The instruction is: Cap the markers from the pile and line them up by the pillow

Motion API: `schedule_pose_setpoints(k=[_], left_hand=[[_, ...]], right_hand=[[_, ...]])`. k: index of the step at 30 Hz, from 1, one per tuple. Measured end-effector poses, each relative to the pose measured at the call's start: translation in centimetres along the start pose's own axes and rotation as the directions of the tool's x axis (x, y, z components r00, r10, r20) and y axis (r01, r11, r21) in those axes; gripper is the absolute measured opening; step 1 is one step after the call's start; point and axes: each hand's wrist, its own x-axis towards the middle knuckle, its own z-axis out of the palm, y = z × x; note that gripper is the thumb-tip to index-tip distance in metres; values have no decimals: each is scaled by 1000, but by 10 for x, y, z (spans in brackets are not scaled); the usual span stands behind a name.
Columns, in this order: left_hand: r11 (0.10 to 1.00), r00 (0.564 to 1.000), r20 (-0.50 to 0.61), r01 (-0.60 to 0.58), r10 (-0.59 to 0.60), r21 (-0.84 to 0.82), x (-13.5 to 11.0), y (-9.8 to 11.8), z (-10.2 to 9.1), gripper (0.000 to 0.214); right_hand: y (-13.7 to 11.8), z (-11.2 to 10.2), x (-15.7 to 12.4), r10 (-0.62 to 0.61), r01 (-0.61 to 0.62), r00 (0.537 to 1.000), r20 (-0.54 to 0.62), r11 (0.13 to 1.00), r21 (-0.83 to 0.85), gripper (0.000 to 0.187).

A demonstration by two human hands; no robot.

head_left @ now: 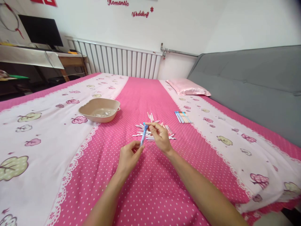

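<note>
A light blue pen (143, 137) stands almost upright above the pink dotted bedsheet (141, 188). My left hand (128, 157) pinches its lower end. My right hand (160, 135) pinches its top end with thumb and forefinger. Just behind my hands lies a loose pile of pen parts (154, 130), white and pink, spread on the sheet. A neat row of several pastel pens (183, 116) lies farther right.
A beige bowl (99, 109) with small pieces inside sits left of the pile. A pink pillow (188, 87) and a grey headboard (254, 84) are on the right. A radiator (117, 58) and a desk with a monitor (41, 31) stand beyond the bed.
</note>
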Motion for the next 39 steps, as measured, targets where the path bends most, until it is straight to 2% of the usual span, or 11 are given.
schedule_pose_setpoints(k=[7,32,36,39], left_hand=[[1000,1000,-8,7,-7,-17,3,-2,1,29],[1000,1000,-16,6,-5,14,1,-1,1,24],[1000,998,-63,17,-16,20,2,-2,0,24],[999,992,-126,34,-30,30,2,-2,-1,25]], right_hand=[[0,1,-1,37,-38,999,25,999,39,31],[3,2,0,85,-84,996,-19,995,45,27],[1,2,-1,111,-110,994,-8,991,72,32],[2,4,-2,144,-148,988,54,985,87,30]])
